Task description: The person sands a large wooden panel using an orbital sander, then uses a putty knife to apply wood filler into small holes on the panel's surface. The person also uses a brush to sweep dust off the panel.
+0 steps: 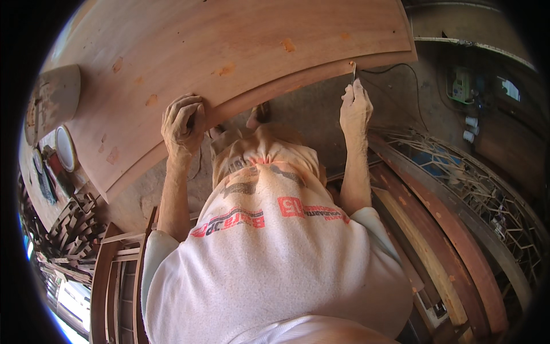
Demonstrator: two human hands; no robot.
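Observation:
A broad reddish-brown wooden panel [189, 57] spreads across the top of the head view, dotted with orange filler patches [226, 70]. My left hand [182, 125] rests at its near edge with the fingers curled in. A dark gap shows between thumb and fingers, and what lies inside the grip is hidden. Off the panel's near right edge, my right hand [356, 109] grips a thin putty knife [354, 72] pointing away from me. A small dab of orange filler sits at the blade's tip, close to the panel's edge.
Long wooden boards [441, 252] and a metal lattice grille [458, 166] lie to the right. At the left are a wooden frame [123, 252], a heap of wood offcuts [71, 235] and a round white-topped container [66, 148]. A dark cable [417, 86] trails from the panel's right side.

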